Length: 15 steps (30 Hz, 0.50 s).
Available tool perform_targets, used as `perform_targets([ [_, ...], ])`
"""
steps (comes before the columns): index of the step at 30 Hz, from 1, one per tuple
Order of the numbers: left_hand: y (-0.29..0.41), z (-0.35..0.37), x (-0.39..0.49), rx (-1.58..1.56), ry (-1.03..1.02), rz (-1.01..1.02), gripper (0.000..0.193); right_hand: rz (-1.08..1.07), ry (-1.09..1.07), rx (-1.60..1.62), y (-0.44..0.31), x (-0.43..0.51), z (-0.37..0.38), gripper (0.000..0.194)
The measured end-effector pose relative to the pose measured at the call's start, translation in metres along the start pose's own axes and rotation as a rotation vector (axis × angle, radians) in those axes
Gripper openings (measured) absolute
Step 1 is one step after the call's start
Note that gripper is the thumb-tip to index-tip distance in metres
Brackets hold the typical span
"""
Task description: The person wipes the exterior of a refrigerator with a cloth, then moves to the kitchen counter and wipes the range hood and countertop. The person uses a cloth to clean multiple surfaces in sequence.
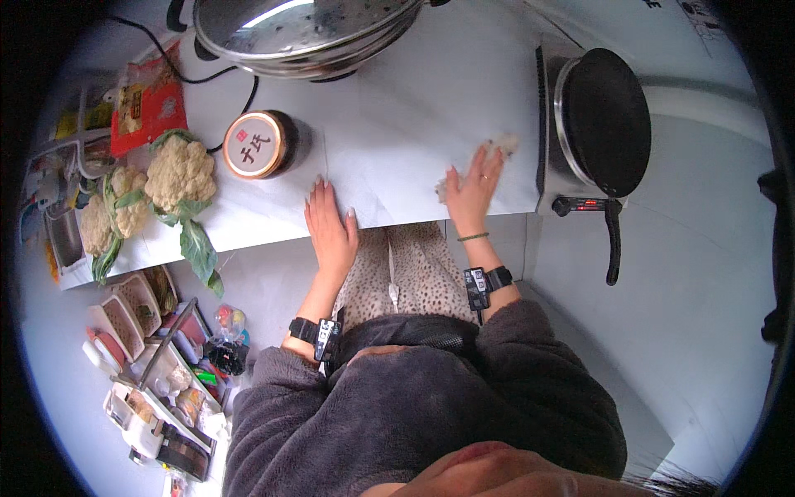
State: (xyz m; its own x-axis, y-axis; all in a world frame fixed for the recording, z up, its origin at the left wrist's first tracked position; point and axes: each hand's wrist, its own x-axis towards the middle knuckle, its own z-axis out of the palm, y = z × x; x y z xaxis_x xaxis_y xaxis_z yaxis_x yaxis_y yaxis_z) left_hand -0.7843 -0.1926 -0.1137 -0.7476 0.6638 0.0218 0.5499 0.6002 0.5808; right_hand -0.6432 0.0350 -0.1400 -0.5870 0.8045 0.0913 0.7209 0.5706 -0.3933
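Note:
My right hand lies over a pale, crumpled cloth on the white tabletop, left of the cooker; the cloth shows past the fingertips and beside the thumb. Whether the fingers grip it, I cannot tell. My left hand rests flat at the table's front edge with nothing in it. Up and left of that hand stands a round jar with a pale lid bearing writing. Cauliflower heads with green leaves lie farther left, some leaves hanging over the edge.
An electric cooker with lit red indicators carries a black frying pan at right. A large glass-lidded pan stands at the back. Behind the cauliflower are a red packet and a black cable. A laden shelf cart stands lower left.

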Motion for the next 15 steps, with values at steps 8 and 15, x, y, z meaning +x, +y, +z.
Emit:
perform_targets([
  [8, -0.028, -0.011, -0.042, -0.032, 0.011, -0.011, 0.063, -0.404, -0.181, 0.269, -0.124, -0.026, 0.043, 0.063],
  [15, -0.037, -0.005, -0.045, 0.037, 0.002, -0.007, 0.060, -0.715, -0.163, 0.363, -0.128, -0.049, 0.049, 0.045],
])
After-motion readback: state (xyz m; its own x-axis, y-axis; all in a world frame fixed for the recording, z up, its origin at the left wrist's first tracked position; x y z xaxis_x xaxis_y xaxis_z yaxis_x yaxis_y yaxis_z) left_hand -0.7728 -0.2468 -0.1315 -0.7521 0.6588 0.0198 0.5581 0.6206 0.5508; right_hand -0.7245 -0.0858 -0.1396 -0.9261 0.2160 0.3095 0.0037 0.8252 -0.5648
